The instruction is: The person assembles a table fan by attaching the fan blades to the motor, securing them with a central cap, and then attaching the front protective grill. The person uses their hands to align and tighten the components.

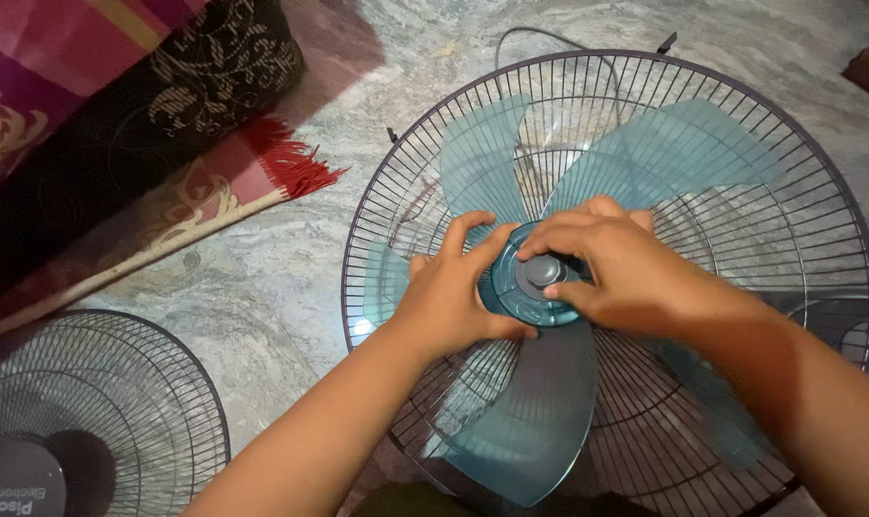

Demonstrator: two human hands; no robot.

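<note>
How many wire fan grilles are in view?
2. One large rear grille lies on the floor under the teal blade both hands grip; a second grille lies at lower left, partly cut off by the frame.

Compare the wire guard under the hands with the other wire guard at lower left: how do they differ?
The rear guard under both hands carries the translucent teal blade; the front guard at lower left carries no blade. The rear guard has an open centre where the left hand and right hand grip the blade hub; the front guard has a solid grey centre disc. Both are round, dark wire grilles lying flat on the marbled floor.
</note>
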